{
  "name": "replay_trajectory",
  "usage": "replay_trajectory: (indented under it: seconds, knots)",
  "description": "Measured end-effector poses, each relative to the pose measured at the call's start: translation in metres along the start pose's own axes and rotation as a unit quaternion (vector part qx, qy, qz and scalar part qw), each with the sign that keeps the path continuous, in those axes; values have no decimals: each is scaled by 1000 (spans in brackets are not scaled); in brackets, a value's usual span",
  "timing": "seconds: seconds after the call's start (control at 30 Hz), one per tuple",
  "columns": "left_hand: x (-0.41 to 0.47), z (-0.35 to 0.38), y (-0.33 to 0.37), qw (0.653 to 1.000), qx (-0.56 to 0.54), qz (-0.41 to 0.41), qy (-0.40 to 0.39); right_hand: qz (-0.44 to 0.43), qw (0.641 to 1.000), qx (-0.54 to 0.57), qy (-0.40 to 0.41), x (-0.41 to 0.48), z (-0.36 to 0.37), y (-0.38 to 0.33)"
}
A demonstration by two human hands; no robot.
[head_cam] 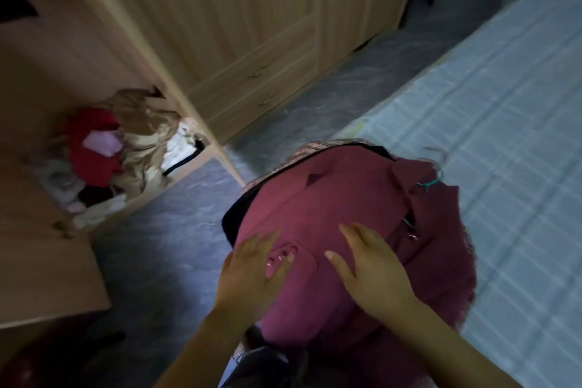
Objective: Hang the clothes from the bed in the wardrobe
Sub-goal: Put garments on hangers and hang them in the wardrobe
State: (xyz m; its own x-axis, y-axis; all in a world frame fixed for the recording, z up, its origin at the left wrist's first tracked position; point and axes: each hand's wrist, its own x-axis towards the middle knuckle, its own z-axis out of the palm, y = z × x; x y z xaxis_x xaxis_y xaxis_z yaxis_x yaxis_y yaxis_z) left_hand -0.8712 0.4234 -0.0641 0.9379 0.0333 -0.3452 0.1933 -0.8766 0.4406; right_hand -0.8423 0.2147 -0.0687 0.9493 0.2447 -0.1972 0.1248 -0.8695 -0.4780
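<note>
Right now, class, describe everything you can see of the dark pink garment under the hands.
The dark pink garment looks like woven cloth, with a lapel-like flap and a slit. It lies bunched atop a clothes pile at the corner of the bed, dark and patterned edges showing beneath. A green hanger hook pokes out by its collar. The left hand and right hand rest on it, fingers spread.

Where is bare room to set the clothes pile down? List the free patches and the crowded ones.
Free: the bed cover right of and beyond the maroon pile; the grey floor strip between bed and closed wardrobe doors; the floor before the open compartment. Crowded: that compartment's bottom, filled by a clothes heap.
</note>
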Motion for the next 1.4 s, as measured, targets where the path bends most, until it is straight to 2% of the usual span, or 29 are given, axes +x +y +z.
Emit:
replay_trajectory:
  seconds: [0.1,0.3,0.4,0.5,0.67,0.83,0.93,1.1,1.4]
  knots:
    - [-21,-27,-42,998,-41,-34,40,-51,999,4,-7,13,9,-52]
    - [-39,-97,-146,990,-17,-68,126,-147,989,-22,-4,46,46,-183]
    - [-45,-149,-202,985,6,-66,160,-206,978,-34,-1,68,64,-264]
    - [-53,-210,-252,975,35,-66,208,-261,964,-40,41,95,78,-344]
    - [-57,-320,-331,945,92,-61,308,-338,939,-19,68,143,79,-482]
    - [-35,-437,-371,913,131,-43,384,-385,909,-9,158,206,39,-597]
    - [-9,-505,-387,895,140,-32,423,-429,874,12,229,252,8,-655]
    - [54,-628,-406,857,176,24,484,-474,831,2,290,339,-60,-744]
    - [158,-853,-410,807,171,69,561,-557,723,-25,408,482,-192,-896]
